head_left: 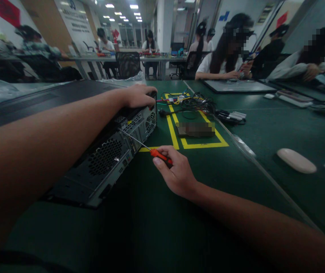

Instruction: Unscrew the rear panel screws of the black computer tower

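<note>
A black desktop computer case [94,167] lies on its side on the green table, its metal rear panel with vent holes, ports and a round fan grille turned towards me. My left hand [140,95] rests over the far upper edge of the case, thumb and fingers closed about the corner. Between the fingers of my right hand [176,170] is the orange-and-black handle of a screwdriver [158,153]. Its thin shaft points up and left to the rear panel, close to the slot covers. Whether the tip sits in a screw is too small to tell.
Tangled cables [199,102] and a blurred-out dark object [195,129] lie by yellow tape markings [204,145]. To the right is a pale oval object [296,160]. A table seam [267,182] runs diagonally. Other people work at tables beyond, beside a laptop-like panel [242,87].
</note>
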Demonstrator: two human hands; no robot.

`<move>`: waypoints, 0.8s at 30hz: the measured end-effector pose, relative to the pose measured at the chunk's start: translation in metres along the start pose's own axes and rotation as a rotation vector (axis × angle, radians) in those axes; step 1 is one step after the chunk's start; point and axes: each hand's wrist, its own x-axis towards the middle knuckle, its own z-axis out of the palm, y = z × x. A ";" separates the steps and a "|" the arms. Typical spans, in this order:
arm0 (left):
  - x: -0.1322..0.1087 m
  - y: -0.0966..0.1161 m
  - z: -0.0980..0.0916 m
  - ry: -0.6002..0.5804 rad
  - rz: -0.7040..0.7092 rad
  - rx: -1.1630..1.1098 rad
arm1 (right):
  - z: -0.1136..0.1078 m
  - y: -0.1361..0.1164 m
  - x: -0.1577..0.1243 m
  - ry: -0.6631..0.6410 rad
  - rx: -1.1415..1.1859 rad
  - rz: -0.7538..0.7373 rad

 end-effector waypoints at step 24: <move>0.002 -0.004 0.002 0.007 0.010 0.018 | 0.001 0.001 -0.001 0.010 0.001 0.015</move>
